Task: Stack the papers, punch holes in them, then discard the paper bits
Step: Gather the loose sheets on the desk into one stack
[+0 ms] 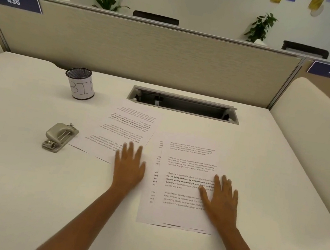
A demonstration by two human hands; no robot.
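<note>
Left grip [129, 169] flat, fingers straight, holding nothing, fingertips on the near corner of the skewed sheet [124, 127], spread ahead and leftward, long axis slanting away rightward. Right grip [221, 200] equally flat, pressing the overlapped pair [185, 165], mostly leftward of it, lengthwise straight ahead. Probably next: sliding the skewed sheet rightward onto the pair, left grip nearer.

Unstacked printed papers [185, 167] lie flat near grey punch [60, 137].
</note>
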